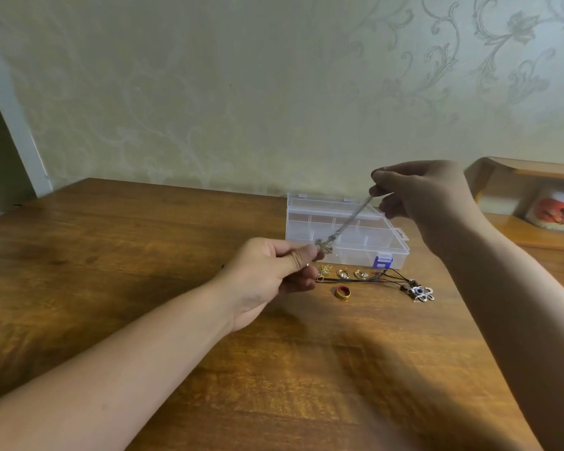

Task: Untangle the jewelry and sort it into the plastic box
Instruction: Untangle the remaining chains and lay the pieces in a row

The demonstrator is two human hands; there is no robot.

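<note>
A silver chain necklace (350, 222) with a cross pendant is stretched in the air between my hands, above the table. My left hand (274, 275) pinches its lower end at the pendant. My right hand (417, 193) pinches the upper end, higher and to the right. Behind the chain stands the clear plastic box (394, 252), open, with several compartments and a blue latch. On the wooden table (144, 255) in front of the box lie a tangled gold chain (323, 271), two gold earrings (352, 274), a red and gold ring (342, 292) and a black cord necklace with a flower pendant (420, 292).
A patterned wall runs along the table's far edge. To the right, beyond the table, a wooden shelf (534, 170) holds a white and red object (557, 211). A white frame stands at the far left.
</note>
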